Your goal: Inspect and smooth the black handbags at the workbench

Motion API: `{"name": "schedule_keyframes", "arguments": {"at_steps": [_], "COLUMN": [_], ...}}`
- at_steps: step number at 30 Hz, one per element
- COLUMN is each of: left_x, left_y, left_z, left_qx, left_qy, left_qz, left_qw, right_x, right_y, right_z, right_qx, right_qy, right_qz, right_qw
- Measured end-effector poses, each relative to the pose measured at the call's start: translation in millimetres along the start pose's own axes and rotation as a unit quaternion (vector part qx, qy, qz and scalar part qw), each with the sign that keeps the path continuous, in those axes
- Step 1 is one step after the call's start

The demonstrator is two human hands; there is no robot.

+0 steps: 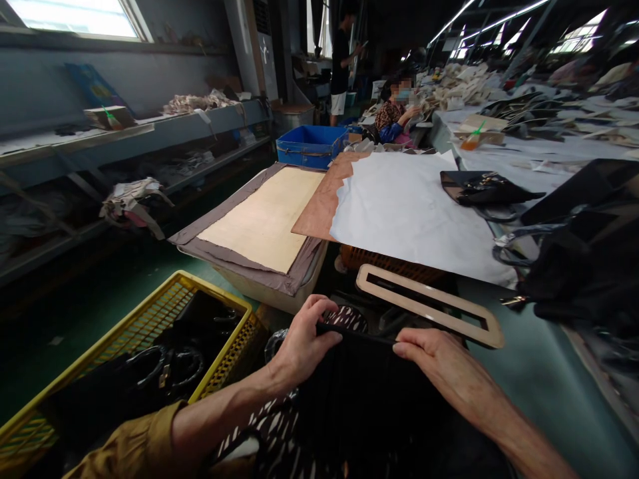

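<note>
A black fabric piece [364, 392], perhaps a bag body, hangs in front of me with its top edge stretched between my hands. My left hand [309, 332] pinches that edge at its left end, thumb on the near side. At the right end my right hand [424, 349] grips the same edge between thumb and fingers. Just beyond the hands lies a flat wooden frame [429, 299] with rounded ends and a long slot. The lower part of the black fabric is too dark to make out.
A yellow crate [219, 359] with black bags stands to my left. Ahead are a cream board [264, 213], a white sheet [399, 193] and a blue bin [312, 145]. Black bags [589, 253] are piled on the right. Two people [344, 66] are farther back.
</note>
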State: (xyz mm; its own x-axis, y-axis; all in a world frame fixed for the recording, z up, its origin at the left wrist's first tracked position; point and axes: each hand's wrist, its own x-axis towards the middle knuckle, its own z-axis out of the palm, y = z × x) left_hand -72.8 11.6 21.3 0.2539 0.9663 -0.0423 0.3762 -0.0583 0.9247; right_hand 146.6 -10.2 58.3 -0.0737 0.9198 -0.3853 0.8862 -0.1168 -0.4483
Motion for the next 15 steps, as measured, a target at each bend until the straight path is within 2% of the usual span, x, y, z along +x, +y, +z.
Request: {"name": "schedule_keyframes", "arguments": {"at_steps": [2, 5, 9, 15], "left_x": [6, 13, 19, 18], "left_y": [0, -1, -2, 1], "left_z": [-5.7, -12.1, -14.1, -14.8], "left_qx": [-0.031, -0.108, -0.16, -0.171], "left_qy": [-0.079, -0.174, -0.191, -0.198], "left_qz": [-0.085, -0.193, -0.257, -0.255], "left_qw": [0.993, 0.96, 0.934, 0.931], "right_x": [0, -1, 0, 2], "right_y": [-1, -2, -2, -4], "right_z": [-1, -2, -4, -4], "right_qx": [0.007, 0.016, 0.019, 0.02], "right_qy": [-0.007, -0.013, -0.023, -0.03], "right_qz": [0.004, 0.005, 0.007, 0.003], "right_qw": [1.0, 1.0, 1.0, 0.999]}}
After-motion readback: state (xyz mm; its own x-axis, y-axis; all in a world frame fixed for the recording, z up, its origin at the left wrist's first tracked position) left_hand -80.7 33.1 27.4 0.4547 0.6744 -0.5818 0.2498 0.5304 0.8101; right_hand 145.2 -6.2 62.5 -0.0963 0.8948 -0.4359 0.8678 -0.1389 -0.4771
